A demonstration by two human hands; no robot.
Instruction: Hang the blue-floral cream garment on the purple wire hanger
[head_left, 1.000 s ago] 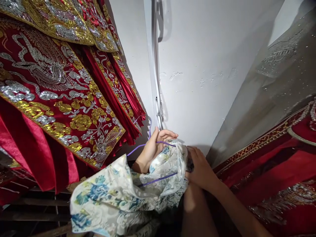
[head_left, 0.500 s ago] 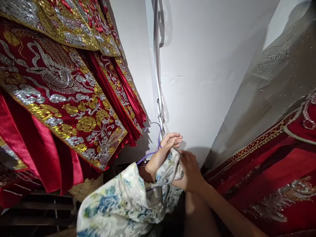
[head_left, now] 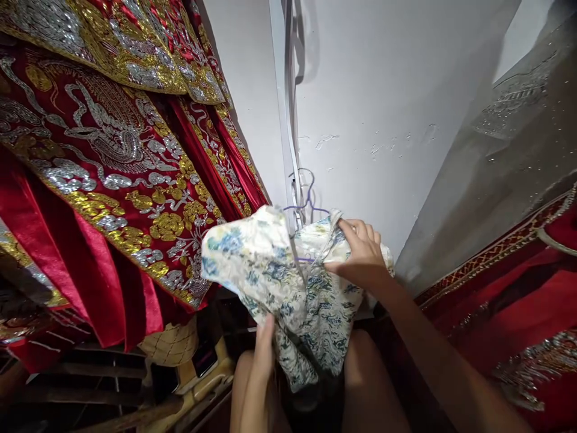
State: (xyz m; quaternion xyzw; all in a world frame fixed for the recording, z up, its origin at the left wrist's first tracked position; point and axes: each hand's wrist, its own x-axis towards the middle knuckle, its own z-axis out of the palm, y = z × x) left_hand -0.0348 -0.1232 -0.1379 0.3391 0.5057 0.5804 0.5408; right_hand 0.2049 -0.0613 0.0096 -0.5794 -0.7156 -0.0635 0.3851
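Observation:
A white garment (head_left: 274,270) with a blue and green floral print hangs on a purple hanger (head_left: 309,195) in the middle of the head view. The hanger's hook stands above the neckline, near the white edge strip. My right hand (head_left: 360,246) pinches the collar edge on the right side, thumb and fingers closed on the cloth. My left hand (head_left: 265,343) is at the garment's lower left edge, its thumb up against the cloth; its other fingers are hidden.
Red costumes (head_left: 112,180) with gold and silver embroidery hang at the left. Another red garment (head_left: 509,270) is at the right. Behind stands a white panel (head_left: 369,108). A woven basket (head_left: 171,346) and a wooden chair (head_left: 202,376) are at the lower left.
My left hand has come out of the garment and moved down. The garment now spreads over the purple hanger, which has risen and turned upright. My right hand has moved up and right.

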